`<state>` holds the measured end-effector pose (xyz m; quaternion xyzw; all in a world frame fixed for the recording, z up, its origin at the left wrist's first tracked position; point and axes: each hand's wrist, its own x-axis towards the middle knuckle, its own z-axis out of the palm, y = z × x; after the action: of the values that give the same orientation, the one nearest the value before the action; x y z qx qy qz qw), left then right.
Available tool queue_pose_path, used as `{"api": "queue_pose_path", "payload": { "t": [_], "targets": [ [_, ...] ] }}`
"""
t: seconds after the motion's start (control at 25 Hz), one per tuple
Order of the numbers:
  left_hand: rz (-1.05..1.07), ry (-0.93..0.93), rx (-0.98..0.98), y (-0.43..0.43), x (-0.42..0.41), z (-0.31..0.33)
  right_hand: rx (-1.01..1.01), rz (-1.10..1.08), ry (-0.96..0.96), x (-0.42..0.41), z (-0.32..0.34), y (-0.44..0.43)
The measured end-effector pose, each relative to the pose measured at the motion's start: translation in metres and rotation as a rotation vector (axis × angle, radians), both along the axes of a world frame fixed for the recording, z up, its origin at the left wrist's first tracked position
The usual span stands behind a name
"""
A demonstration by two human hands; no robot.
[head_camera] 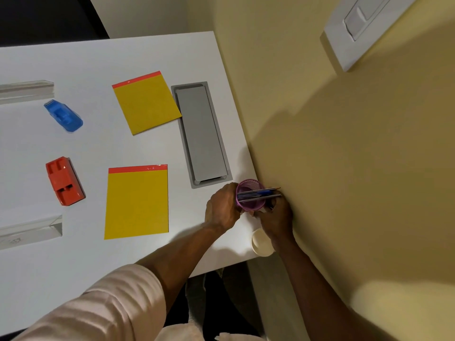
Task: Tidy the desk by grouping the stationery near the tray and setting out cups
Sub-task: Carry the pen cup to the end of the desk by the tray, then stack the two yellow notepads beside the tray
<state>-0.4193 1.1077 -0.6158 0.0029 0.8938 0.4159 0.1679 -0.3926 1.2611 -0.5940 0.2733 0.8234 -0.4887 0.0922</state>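
Note:
A purple mesh cup (250, 186) stands at the desk's right edge, just below the grey tray (202, 134). Pens and pencils (261, 194) stick out of it, leaning right toward the wall. My left hand (221, 207) grips the cup's left side. My right hand (277, 215) is at the cup's right side and under the pens; whether it holds the cup or the pens I cannot tell. A cream cup (261, 242) sits near the desk corner, partly under my right wrist. Two yellow notepads (146, 103) (138, 203) lie left of the tray.
A blue stapler (64, 115) and a red stapler (64, 180) lie at the left of the white desk (98, 148). Two clear plastic holders (27, 91) (32, 230) sit at the far left edge. The yellow wall (344, 143) runs close along the desk's right side.

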Motion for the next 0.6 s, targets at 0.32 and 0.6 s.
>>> {"api": "queue_pose_path", "payload": {
  "t": [0.32, 0.6],
  "targets": [
    [-0.035, -0.013, -0.083, -0.001, -0.003, 0.007, 0.057, -0.079, -0.018, 0.002, -0.001, -0.007],
    [-0.098, -0.069, -0.204, -0.002, -0.007, 0.011, 0.091, -0.195, -0.074, 0.007, 0.008, -0.013]
  ]
}}
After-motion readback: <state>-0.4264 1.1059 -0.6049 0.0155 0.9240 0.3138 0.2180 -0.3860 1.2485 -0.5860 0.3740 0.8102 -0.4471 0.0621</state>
